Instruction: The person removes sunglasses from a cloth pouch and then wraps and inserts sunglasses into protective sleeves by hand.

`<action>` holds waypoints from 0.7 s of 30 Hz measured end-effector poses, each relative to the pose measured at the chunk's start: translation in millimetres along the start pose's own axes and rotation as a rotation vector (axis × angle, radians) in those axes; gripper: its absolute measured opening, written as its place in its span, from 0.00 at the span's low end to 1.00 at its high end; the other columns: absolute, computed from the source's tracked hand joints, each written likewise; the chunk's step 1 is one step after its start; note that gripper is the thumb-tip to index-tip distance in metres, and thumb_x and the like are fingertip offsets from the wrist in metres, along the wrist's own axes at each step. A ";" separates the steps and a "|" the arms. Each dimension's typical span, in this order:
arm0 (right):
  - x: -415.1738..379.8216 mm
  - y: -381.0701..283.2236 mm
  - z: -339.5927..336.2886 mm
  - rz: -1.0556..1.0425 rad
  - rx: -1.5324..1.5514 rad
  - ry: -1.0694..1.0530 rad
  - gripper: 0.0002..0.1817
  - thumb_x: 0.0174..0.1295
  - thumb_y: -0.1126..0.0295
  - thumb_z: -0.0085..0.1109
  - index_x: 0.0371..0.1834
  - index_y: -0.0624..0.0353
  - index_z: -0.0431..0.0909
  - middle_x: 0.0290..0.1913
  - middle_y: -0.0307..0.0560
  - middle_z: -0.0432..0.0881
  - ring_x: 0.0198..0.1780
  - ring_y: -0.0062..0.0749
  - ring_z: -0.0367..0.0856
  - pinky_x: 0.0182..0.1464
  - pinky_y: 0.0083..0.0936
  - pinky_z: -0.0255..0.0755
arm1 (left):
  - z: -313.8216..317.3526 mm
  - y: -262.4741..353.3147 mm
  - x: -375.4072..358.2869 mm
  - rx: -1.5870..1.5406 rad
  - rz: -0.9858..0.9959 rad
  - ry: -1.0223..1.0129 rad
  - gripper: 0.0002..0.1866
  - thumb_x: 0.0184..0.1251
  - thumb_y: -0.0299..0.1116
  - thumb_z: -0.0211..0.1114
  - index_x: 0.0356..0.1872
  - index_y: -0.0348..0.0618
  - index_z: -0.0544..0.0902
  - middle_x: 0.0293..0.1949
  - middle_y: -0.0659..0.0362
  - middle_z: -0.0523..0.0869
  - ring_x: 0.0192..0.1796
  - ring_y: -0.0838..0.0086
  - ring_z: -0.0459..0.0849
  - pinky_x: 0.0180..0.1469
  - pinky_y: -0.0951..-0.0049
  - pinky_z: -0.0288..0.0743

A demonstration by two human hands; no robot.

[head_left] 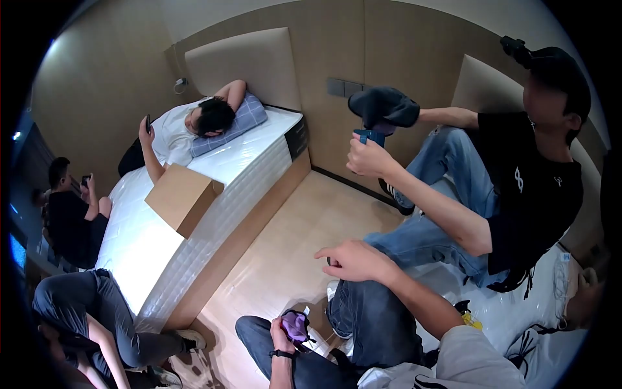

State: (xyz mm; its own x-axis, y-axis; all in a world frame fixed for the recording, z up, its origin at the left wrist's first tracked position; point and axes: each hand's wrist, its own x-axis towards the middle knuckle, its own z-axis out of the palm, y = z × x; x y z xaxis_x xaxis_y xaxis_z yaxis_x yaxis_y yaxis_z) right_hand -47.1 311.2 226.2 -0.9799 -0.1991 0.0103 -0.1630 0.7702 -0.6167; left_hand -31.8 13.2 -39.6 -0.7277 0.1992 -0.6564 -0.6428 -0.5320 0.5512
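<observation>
My left hand [280, 340], a black band on its wrist, is closed around a purple item with dark trim [295, 326], held low over my dark trousers. What kind of item it is I cannot make out. My right hand [359, 260] is raised above my knee, index finger stretched out and the other fingers curled. A small dark bit shows under those fingers, too small to name. Across from it, a co-worker's hand [372, 157] grips a blue object [369, 135]. That person's other hand is hidden at a dark cap [382, 107].
A plastic-wrapped mattress [240, 188] on a wooden base stands to the left, carrying a cardboard box [183, 199] and a person lying on a checked pillow [232, 129]. Other people sit at the far left. White-covered bedding [518, 305] lies at the right beside the seated co-worker.
</observation>
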 end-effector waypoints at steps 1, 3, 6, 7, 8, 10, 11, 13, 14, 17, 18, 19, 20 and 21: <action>-1.1 -1.6 0.3 0.017 0.005 -0.010 0.18 0.56 0.61 0.55 0.49 0.52 0.78 0.25 0.50 0.82 0.32 0.46 0.81 0.40 0.37 0.75 | -0.6 -0.7 -1.7 -0.017 -0.010 0.003 0.11 0.67 0.37 0.48 0.38 0.41 0.74 0.36 0.57 0.80 0.40 0.68 0.81 0.46 0.68 0.75; -1.3 -1.3 0.5 0.010 0.005 0.006 0.18 0.56 0.61 0.55 0.49 0.52 0.78 0.26 0.50 0.82 0.32 0.46 0.81 0.40 0.37 0.75 | -2.5 -1.9 -1.7 -0.014 -0.015 0.006 0.11 0.68 0.37 0.48 0.38 0.41 0.73 0.36 0.57 0.80 0.41 0.68 0.81 0.46 0.67 0.75; -1.9 -0.4 1.6 0.007 0.004 0.023 0.17 0.56 0.61 0.55 0.48 0.52 0.78 0.26 0.50 0.82 0.33 0.46 0.81 0.40 0.37 0.75 | 7.4 2.6 -7.5 -0.001 0.012 0.010 0.11 0.69 0.36 0.48 0.39 0.40 0.73 0.38 0.57 0.80 0.42 0.68 0.81 0.47 0.68 0.75; -1.4 -0.5 1.9 0.009 -0.002 0.024 0.17 0.56 0.61 0.55 0.48 0.52 0.78 0.26 0.50 0.82 0.33 0.46 0.81 0.40 0.37 0.75 | 5.6 1.1 -6.3 0.004 0.033 -0.004 0.11 0.69 0.37 0.47 0.39 0.40 0.73 0.38 0.57 0.80 0.42 0.69 0.81 0.48 0.68 0.75; -1.2 -1.2 1.6 0.007 -0.001 0.018 0.17 0.56 0.61 0.55 0.48 0.52 0.78 0.26 0.50 0.82 0.33 0.46 0.81 0.40 0.37 0.75 | 8.5 1.9 -9.4 0.027 0.058 0.010 0.11 0.70 0.37 0.47 0.39 0.40 0.73 0.38 0.57 0.80 0.42 0.69 0.81 0.47 0.69 0.75; -1.8 -2.3 0.5 0.018 0.006 0.025 0.18 0.56 0.61 0.55 0.49 0.53 0.77 0.26 0.51 0.82 0.33 0.47 0.81 0.40 0.37 0.74 | 13.4 4.7 -13.6 0.053 0.080 0.023 0.11 0.70 0.37 0.47 0.39 0.40 0.73 0.38 0.57 0.80 0.42 0.69 0.81 0.47 0.69 0.76; -3.0 -2.3 1.8 0.023 0.008 0.026 0.18 0.56 0.61 0.55 0.49 0.53 0.77 0.26 0.51 0.82 0.33 0.47 0.81 0.40 0.37 0.74 | 13.3 5.1 -14.9 0.065 0.071 0.027 0.11 0.70 0.37 0.48 0.39 0.40 0.73 0.38 0.57 0.80 0.42 0.70 0.81 0.47 0.69 0.76; -2.2 -1.3 0.7 0.004 0.006 0.050 0.18 0.56 0.62 0.56 0.49 0.53 0.77 0.26 0.51 0.82 0.34 0.47 0.81 0.40 0.38 0.74 | 14.7 3.9 -13.6 0.071 0.064 0.027 0.11 0.70 0.37 0.48 0.38 0.41 0.72 0.37 0.58 0.80 0.41 0.70 0.81 0.46 0.68 0.76; -1.6 -0.8 0.5 0.007 0.003 0.054 0.18 0.56 0.62 0.56 0.49 0.53 0.77 0.26 0.51 0.82 0.34 0.47 0.81 0.40 0.38 0.74 | 14.5 3.3 -12.1 0.073 0.076 0.026 0.10 0.70 0.37 0.48 0.38 0.41 0.72 0.36 0.58 0.80 0.41 0.70 0.81 0.46 0.69 0.76; -4.3 -1.5 6.2 0.000 0.008 0.082 0.17 0.56 0.62 0.56 0.49 0.53 0.77 0.26 0.51 0.82 0.33 0.47 0.81 0.39 0.37 0.74 | 20.5 7.7 -22.2 0.110 0.105 0.025 0.09 0.70 0.36 0.48 0.36 0.41 0.72 0.35 0.58 0.79 0.40 0.71 0.80 0.45 0.69 0.76; -3.4 -1.7 4.9 -0.001 -0.004 0.085 0.17 0.56 0.62 0.56 0.49 0.52 0.77 0.26 0.51 0.82 0.33 0.47 0.81 0.39 0.37 0.74 | 16.8 6.1 -17.4 0.111 0.113 0.028 0.09 0.69 0.36 0.49 0.37 0.41 0.73 0.35 0.58 0.79 0.40 0.71 0.80 0.44 0.69 0.76; -2.1 -2.2 4.5 -0.003 -0.014 0.086 0.17 0.56 0.61 0.56 0.48 0.52 0.77 0.26 0.51 0.82 0.33 0.46 0.81 0.38 0.36 0.74 | 13.2 4.3 -12.7 0.108 0.114 0.033 0.09 0.69 0.36 0.49 0.37 0.41 0.73 0.35 0.58 0.79 0.40 0.71 0.80 0.44 0.69 0.76; -1.3 -2.2 5.2 -0.006 -0.009 0.078 0.17 0.56 0.61 0.56 0.48 0.52 0.77 0.26 0.51 0.82 0.33 0.46 0.81 0.38 0.36 0.74 | 8.1 1.9 -9.6 0.096 0.099 0.029 0.09 0.69 0.36 0.49 0.37 0.40 0.73 0.36 0.58 0.79 0.40 0.71 0.80 0.44 0.69 0.76; -0.9 -1.0 5.4 -0.003 0.004 0.078 0.17 0.56 0.61 0.56 0.48 0.52 0.78 0.26 0.50 0.82 0.33 0.45 0.81 0.38 0.36 0.74 | 11.0 3.1 -11.7 0.084 0.084 0.024 0.10 0.69 0.36 0.49 0.38 0.40 0.73 0.36 0.58 0.79 0.39 0.71 0.80 0.44 0.69 0.76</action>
State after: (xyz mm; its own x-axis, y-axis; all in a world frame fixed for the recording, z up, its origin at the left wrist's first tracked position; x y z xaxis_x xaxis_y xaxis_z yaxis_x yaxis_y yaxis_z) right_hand -45.5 307.4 222.6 -0.9855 -0.1534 0.0728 -0.1652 0.7673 -0.6197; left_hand -27.9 18.2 -24.5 -0.7746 0.1370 -0.6175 -0.5983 -0.4753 0.6450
